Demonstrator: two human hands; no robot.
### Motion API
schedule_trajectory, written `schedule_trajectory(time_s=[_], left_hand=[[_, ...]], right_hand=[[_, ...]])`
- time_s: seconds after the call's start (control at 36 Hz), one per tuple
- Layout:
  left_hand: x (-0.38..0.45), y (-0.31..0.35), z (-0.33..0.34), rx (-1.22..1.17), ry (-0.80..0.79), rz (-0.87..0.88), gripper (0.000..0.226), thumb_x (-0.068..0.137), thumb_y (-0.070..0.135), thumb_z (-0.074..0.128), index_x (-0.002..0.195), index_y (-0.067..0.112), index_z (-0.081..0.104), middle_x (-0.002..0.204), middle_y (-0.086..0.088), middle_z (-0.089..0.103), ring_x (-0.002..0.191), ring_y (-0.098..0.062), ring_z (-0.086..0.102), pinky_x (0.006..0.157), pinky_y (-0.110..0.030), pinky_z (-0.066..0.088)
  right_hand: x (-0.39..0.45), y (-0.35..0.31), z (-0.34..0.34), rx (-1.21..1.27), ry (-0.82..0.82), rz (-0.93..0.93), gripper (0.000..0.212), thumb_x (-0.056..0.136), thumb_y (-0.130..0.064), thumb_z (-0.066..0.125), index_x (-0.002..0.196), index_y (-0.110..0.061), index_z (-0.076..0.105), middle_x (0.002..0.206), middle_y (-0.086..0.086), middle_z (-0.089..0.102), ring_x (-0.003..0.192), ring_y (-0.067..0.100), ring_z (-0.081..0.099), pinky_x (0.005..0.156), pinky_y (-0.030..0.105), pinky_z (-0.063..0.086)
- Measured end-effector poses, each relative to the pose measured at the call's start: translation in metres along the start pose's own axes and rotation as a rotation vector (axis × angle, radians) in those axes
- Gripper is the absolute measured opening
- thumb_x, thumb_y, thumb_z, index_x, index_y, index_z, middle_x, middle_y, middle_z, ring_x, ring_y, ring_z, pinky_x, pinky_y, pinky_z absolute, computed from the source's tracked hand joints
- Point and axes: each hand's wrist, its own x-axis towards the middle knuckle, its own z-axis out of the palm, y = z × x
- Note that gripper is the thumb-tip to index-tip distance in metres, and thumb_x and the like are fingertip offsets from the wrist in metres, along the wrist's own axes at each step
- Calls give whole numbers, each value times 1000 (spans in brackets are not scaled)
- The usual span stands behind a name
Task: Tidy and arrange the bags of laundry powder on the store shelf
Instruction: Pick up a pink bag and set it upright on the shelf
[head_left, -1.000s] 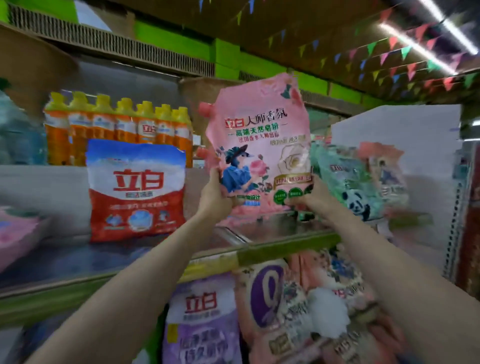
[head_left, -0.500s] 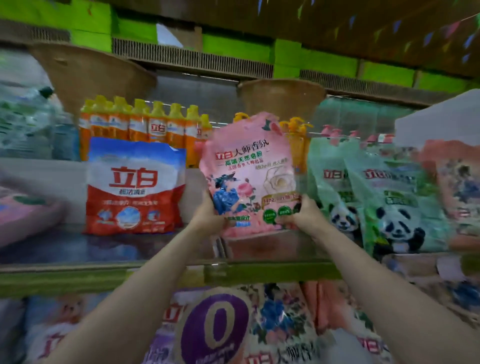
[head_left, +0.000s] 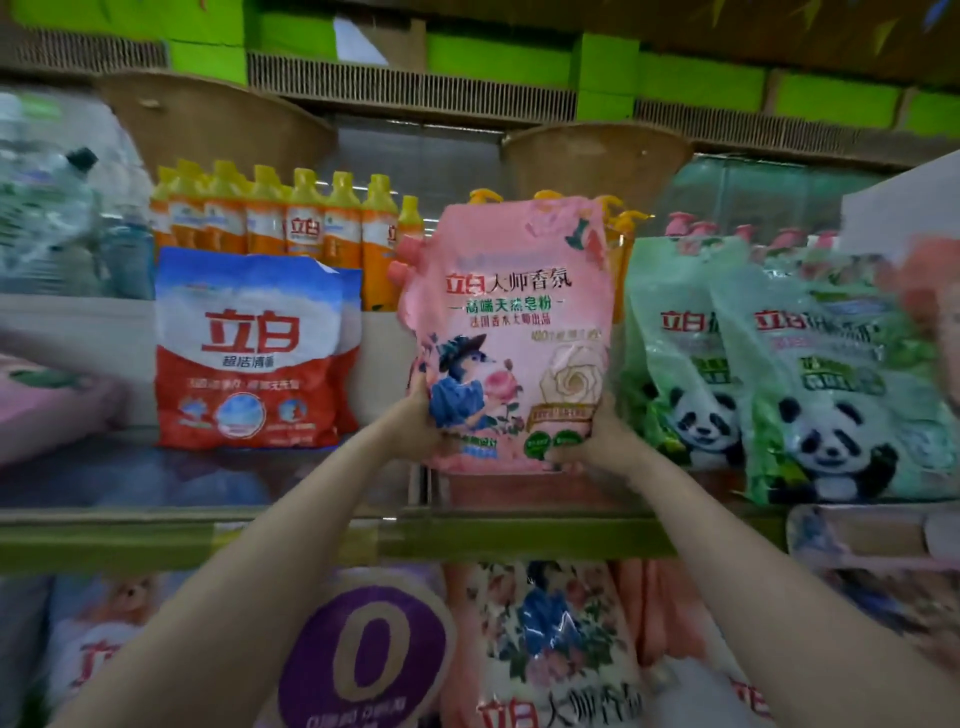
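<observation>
Head cam view from where I'm standing: a person has both arms up at the upper shelf (head_left: 311, 538), holding a pink laundry powder bag (head_left: 511, 332) upright by its bottom corners. Left hand (head_left: 415, 421) grips the lower left corner with its fingers curled round the edge, right hand (head_left: 597, 441) does the same at the lower right, fingers wrapped under the bottom seam. The bag's bottom looks like it sits right at the shelf surface or just above it, honestly can't tell which.

It stands in the gap between a red, white and blue powder bag (head_left: 249, 348) on its left, a bit apart, and two green panda bags (head_left: 810, 374) just beside it on the right. Both of those stand upright. Behind them there's a row of orange bottles with yellow caps (head_left: 270, 223), and some pink pump tops (head_left: 696, 228) poke up behind the panda bags.

Lower shelf has more bags: a purple one with a big "0" (head_left: 363, 654) and a floral pink one (head_left: 550, 644) of the same kind as the held bag. Far left and right edges are too blurry to make out.
</observation>
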Motion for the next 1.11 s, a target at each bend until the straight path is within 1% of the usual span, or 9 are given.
schedule_trajectory(time_s=[0.08, 0.14, 0.25, 0.33, 0.56, 0.75, 0.89, 1.0, 1.11], left_hand=[[-2, -7, -4, -89, -16, 129, 99, 73, 2, 76, 147, 3, 10, 142, -6, 38, 126, -17, 41, 106, -26, 33], [-4, -12, -6, -172, -66, 124, 84, 75, -3, 73, 142, 7, 22, 136, -8, 46, 124, -20, 47, 101, -27, 42], [-8, -13, -10, -274, -111, 94, 65, 80, -8, 66, 134, 14, 38, 109, 1, 58, 89, -11, 57, 63, -13, 50], [-7, -23, -18, -364, -166, 17, 66, 79, -2, 69, 135, 19, 40, 113, -1, 64, 95, -19, 62, 75, -29, 52], [-17, -38, -22, -666, -199, -48, 54, 79, -6, 64, 128, 11, 50, 119, -10, 66, 106, -24, 66, 83, -29, 57], [-31, -27, -10, -388, 48, -86, 43, 81, 6, 69, 121, 7, 53, 114, -8, 64, 94, -20, 63, 81, -29, 56], [-45, -7, -12, 156, 212, -245, 63, 83, 35, 67, 128, 5, 35, 119, -12, 57, 110, -31, 57, 87, -37, 46], [-55, 4, -18, 566, 205, -213, 65, 86, 37, 60, 135, 9, 27, 121, -13, 57, 109, -32, 58, 88, -41, 49], [-67, -1, -27, 662, 196, -120, 47, 87, 38, 56, 122, 11, 41, 111, -10, 61, 101, -29, 61, 83, -39, 50]], right_hand=[[3, 5, 3, -1, -7, 17, 94, 63, -15, 85, 135, -17, 25, 127, 1, 56, 118, 20, 54, 103, 34, 43], [3, 8, 5, 13, -12, 8, 88, 64, -18, 85, 131, -17, 28, 122, 0, 57, 108, 17, 56, 96, 31, 46], [6, 11, 6, 4, -28, -4, 83, 60, -21, 87, 123, -16, 33, 113, 7, 63, 89, 19, 61, 89, 40, 54], [9, 9, 7, -38, -32, -29, 89, 49, -34, 90, 120, -17, 38, 110, -4, 64, 96, 13, 62, 89, 34, 54], [13, 1, 16, -79, -56, -83, 92, 63, -24, 85, 133, -15, 25, 122, -2, 58, 111, 17, 58, 98, 35, 48], [10, -7, 18, -117, -76, 12, 102, 60, -29, 86, 135, -12, 19, 125, 2, 54, 117, 22, 53, 104, 42, 43], [69, 40, 33, -262, -86, 86, 136, 12, -74, 76, 129, -14, 41, 118, 5, 61, 102, 25, 62, 89, 42, 54], [-1, -16, 29, -539, 7, 114, 76, 70, -52, 70, 128, -10, 46, 119, 11, 55, 101, 27, 58, 87, 35, 52], [-31, -39, 26, -673, 76, 34, 45, 84, -35, 60, 121, -11, 46, 119, 10, 52, 100, 26, 56, 81, 34, 49]])
